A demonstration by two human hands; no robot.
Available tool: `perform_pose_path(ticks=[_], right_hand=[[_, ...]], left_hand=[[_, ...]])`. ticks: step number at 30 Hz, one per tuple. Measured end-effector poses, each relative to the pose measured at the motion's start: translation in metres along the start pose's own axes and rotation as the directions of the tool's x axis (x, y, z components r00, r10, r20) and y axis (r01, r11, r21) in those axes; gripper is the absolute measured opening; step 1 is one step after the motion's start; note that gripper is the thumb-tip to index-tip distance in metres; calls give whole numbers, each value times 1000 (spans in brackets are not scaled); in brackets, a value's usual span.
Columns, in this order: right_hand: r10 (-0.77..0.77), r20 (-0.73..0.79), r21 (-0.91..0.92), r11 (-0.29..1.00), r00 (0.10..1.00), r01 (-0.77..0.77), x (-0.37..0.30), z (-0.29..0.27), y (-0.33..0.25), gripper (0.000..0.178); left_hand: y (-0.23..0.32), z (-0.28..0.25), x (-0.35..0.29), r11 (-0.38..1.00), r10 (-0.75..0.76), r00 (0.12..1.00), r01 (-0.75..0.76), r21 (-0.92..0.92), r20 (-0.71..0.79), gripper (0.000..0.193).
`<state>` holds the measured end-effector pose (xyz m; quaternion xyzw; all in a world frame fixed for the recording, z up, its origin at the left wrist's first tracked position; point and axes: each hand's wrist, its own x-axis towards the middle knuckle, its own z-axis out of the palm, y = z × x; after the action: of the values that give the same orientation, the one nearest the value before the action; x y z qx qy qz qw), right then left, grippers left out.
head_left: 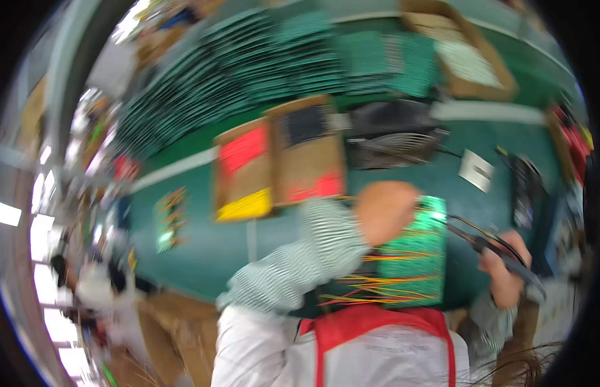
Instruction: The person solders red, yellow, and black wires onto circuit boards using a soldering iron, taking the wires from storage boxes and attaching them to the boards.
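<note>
Green workbench (200,261) fills most of what I see from here, and clock directions are taken from the circuit-board panel on its near side. Largest on it are the stacked green panels (235,64), ranged toward eleven o'clock. Two cardboard trays (248,184) sit at ten, holding bundles of red, yellow and dark pieces. At twelve stands a black fan-like unit (396,132).

Green circuit-board panel (413,271) itself lies just in front of the person, red and yellow wires trailing off its nine o'clock side. I judge it light, thin and stiff, with a smooth face and fragile joints; the wires look soft and springy, and would likely snag or tug loose. Its bare long edge, at three o'clock, seems the best place to take hold, clear of the wires.

The left hand (387,209) is bent over the panel's eleven o'clock corner, fingers drawn in; blur and angle keep me from telling whether they pinch a wire. The right hand (506,267), out at three, is closed round a dark soldering-iron-like tool (503,258), its thin end aimed toward ten, near the panel's edge. Smaller are the white card (476,171) at one and, slimmest, the wires (364,282).
</note>
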<state>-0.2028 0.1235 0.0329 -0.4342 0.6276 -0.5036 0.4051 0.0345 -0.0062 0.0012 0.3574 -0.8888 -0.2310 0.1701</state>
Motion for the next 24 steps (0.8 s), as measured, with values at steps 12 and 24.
perform_pose_path(ticks=[12, 24], right_hand=[[21, 23, 79, 997, 1000, -23, -1, -2, 5, 17], [-70, 60, -38, 997, 996, 72, 12, 5, 9, 16]], left_hand=[[11, -5, 16, 980, -52, 987, 79, -183, 150, 18], [6, -4, 18, 978, -68, 976, 107, -179, 209, 18]])
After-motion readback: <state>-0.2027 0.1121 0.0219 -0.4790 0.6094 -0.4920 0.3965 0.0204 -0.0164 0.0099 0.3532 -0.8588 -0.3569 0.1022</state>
